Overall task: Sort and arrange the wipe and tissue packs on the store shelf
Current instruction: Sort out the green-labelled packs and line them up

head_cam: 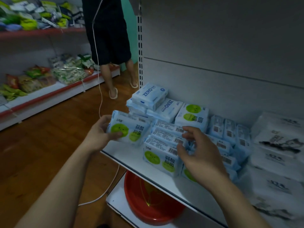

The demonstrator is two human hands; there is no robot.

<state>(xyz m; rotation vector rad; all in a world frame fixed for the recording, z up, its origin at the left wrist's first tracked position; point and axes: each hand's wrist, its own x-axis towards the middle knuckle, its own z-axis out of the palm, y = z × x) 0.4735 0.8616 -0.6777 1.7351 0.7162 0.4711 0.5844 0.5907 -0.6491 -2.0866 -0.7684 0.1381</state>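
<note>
My left hand point(100, 132) grips a light blue wipe pack with green circles point(130, 127) just off the left end of the white shelf point(131, 158). Several similar green-circle packs point(160, 158) stand in a row on the shelf. My right hand point(195, 152) hovers over that row, fingers loosely curled and touching the pack tops, holding nothing that I can see. Behind them lie ZERO packs point(150, 95) stacked at the back left, and small blue packs point(228, 129) further right. White tissue packs with ink print point(278, 139) fill the right side.
A red basin point(148, 198) sits on the lower shelf below. A white cable point(100, 102) hangs down across the wooden floor. A person in dark shorts and slippers point(113, 68) stands in the aisle. Snack shelves point(49, 89) line the left.
</note>
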